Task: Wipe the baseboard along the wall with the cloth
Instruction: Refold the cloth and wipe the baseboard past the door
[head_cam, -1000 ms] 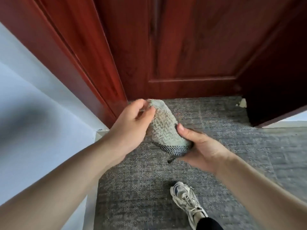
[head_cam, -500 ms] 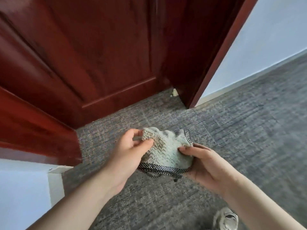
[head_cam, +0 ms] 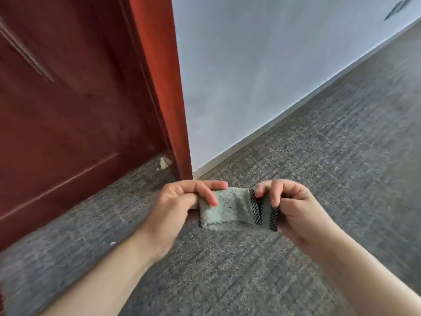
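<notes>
Left hand (head_cam: 175,209) on cloth (head_cam: 230,212), doorframe (head_cam: 159,87) ahead

Pale-green fluffy cloth (head_cam: 227,210) between left hand (head_cam: 175,208) and right hand (head_cam: 296,210), over grey carpet (head_cam: 319,156).
White baseboard (head_cam: 218,159) beyond, right of red wooden door frame (head_cam: 159,87).

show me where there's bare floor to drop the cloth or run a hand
Bare carpet runs right of the door frame along the baseboard, open for a hand. More lies between the door and the left hand. Tighter: the frame's foot, where a paper scrap lies. Left hand and right hand grip the cloth.
</notes>
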